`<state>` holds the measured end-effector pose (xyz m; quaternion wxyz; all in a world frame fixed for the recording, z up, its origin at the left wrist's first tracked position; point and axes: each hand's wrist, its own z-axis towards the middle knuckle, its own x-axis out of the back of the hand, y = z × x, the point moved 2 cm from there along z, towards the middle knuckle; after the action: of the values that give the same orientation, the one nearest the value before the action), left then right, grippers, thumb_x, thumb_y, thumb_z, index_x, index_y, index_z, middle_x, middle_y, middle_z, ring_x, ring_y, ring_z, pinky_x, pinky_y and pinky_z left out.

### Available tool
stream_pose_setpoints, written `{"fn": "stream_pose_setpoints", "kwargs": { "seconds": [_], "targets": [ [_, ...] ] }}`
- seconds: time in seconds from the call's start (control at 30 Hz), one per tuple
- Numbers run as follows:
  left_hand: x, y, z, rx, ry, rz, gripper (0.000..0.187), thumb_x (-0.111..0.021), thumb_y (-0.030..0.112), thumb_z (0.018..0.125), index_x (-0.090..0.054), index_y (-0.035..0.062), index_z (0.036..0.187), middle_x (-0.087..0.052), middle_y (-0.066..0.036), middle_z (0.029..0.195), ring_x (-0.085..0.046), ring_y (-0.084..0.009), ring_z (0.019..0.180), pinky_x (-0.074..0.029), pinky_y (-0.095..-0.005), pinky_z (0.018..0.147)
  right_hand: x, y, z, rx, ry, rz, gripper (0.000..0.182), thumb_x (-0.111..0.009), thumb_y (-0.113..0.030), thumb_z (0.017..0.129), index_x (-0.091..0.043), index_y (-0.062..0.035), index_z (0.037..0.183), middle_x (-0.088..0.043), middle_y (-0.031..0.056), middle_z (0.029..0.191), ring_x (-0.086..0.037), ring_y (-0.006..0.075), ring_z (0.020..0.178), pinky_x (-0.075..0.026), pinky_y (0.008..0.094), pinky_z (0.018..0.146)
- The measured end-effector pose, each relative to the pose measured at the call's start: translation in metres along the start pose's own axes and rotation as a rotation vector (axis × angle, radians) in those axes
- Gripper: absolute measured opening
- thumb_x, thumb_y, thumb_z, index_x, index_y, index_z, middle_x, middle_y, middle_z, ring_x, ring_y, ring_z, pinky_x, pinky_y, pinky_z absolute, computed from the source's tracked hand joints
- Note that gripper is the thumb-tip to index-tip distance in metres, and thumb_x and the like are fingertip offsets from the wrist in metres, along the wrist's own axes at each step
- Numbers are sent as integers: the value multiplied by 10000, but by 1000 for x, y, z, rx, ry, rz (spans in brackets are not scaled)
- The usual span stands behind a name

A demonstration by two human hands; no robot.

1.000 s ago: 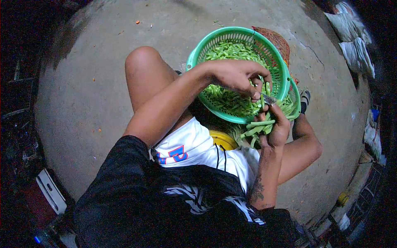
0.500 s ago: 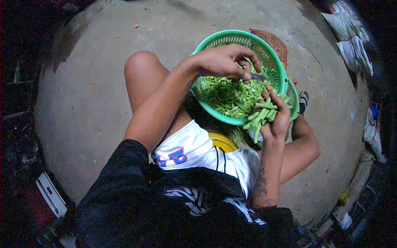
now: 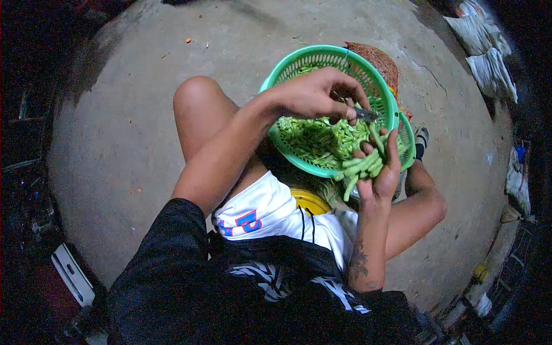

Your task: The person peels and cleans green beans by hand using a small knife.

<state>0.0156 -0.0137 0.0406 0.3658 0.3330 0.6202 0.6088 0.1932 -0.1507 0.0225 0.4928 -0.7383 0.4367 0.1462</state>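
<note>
My left hand (image 3: 328, 98) is closed around a small knife (image 3: 366, 115) with a short dark blade, held over a green slotted basket (image 3: 272, 73). In my right hand (image 3: 382, 178), palm up with curled fingers, lies a bunch of green beans (image 3: 362, 165). One bean (image 3: 376, 135) stands up from the bunch, its top end at the blade. Cut green bean pieces (image 3: 310, 138) lie in the basket below both hands. The knife's handle is mostly hidden by my left fingers.
A second green basket (image 3: 407, 141) sits partly under the first. Behind stands a reddish-brown mesh sack (image 3: 376, 63). Something yellow and round (image 3: 311, 201) shows between my legs. White sacks (image 3: 491, 72) lie at the right edge of the concrete floor (image 3: 132, 167).
The knife in my left hand has moved slightly down and right, toward my right hand. One bean now points up to the blade, and the bunch has shifted in my right palm.
</note>
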Motion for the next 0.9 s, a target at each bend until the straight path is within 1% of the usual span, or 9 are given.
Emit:
{"fn": "stream_pose_setpoints", "kwargs": {
  "seconds": [0.1, 0.2, 0.3, 0.33, 0.53, 0.67, 0.77, 0.83, 0.9],
  "targets": [
    [9, 1, -2, -5, 23, -44, 305, -724, 122, 923, -664, -11, 1191, -705, -55, 975, -647, -112, 843, -528, -260, 685, 10, -1, -11, -46, -89, -68, 262, -639, -223, 1003, -586, -54, 1197, -610, 50, 879, -569, 118, 655, -461, 272, 545],
    [11, 0, -2, -6, 14, -71, 294, -720, 113, 924, -662, -26, 1177, -706, -67, 936, -654, -119, 827, -529, -263, 679, 10, -2, -22, -100, -122, -255, 261, -648, -189, 986, -590, -40, 1191, -626, 65, 856, -557, 122, 601, -461, 279, 531],
    [11, 0, 1, 4, -10, -49, 306, -722, 105, 920, -655, -28, 1187, -709, -71, 922, -644, -115, 798, -524, -263, 671, 13, -2, -29, -105, -132, -266, 266, -645, -178, 982, -586, -31, 1196, -647, 84, 876, -552, 129, 578, -456, 287, 515],
    [10, -1, 1, 17, -30, -33, 324, -723, 102, 917, -645, -27, 1204, -710, -71, 916, -637, -112, 787, -521, -262, 668, 15, -2, -30, -115, -157, -268, 253, -610, -179, 998, -566, -43, 1207, -636, 70, 887, -543, 112, 604, -427, 259, 517],
    [2, -10, 4, 67, -73, -66, 430, -736, 95, 901, -590, -7, 1292, -712, -54, 888, -623, -96, 789, -496, -250, 685, 24, -2, -30, -111, -152, -220, 251, -633, -139, 977, -583, -20, 1192, -664, 83, 868, -563, 122, 576, -461, 283, 513],
    [0, -15, 7, 94, -43, -5, 416, -739, 95, 897, -605, 6, 1281, -714, -47, 894, -623, -94, 794, -490, -246, 697, 24, -3, -32, -106, -148, -225, 258, -635, -131, 971, -580, -17, 1196, -667, 82, 862, -562, 124, 574, -462, 282, 514],
    [2, -15, 8, 74, -94, 18, 382, -745, 100, 893, -633, 7, 1246, -712, -46, 891, -624, -101, 783, -493, -253, 683, 24, -3, -33, -94, -154, -253, 272, -639, -132, 968, -574, -14, 1203, -667, 88, 864, -562, 127, 573, -459, 280, 513],
    [4, -14, 6, 83, -82, -56, 338, -745, 104, 894, -658, 2, 1204, -708, -51, 894, -620, -105, 760, -498, -261, 663, 23, -3, -34, -93, -180, -278, 277, -638, -129, 966, -570, -15, 1210, -663, 90, 860, -559, 130, 570, -461, 280, 512],
    [16, -20, 5, 128, -25, 37, 322, -740, 112, 900, -660, -5, 1189, -714, -66, 923, -626, -114, 748, -503, -258, 658, 26, -4, -35, -100, -162, -262, 277, -636, -127, 967, -570, -14, 1211, -662, 91, 861, -559, 130, 573, -461, 281, 513]
  ]
}}
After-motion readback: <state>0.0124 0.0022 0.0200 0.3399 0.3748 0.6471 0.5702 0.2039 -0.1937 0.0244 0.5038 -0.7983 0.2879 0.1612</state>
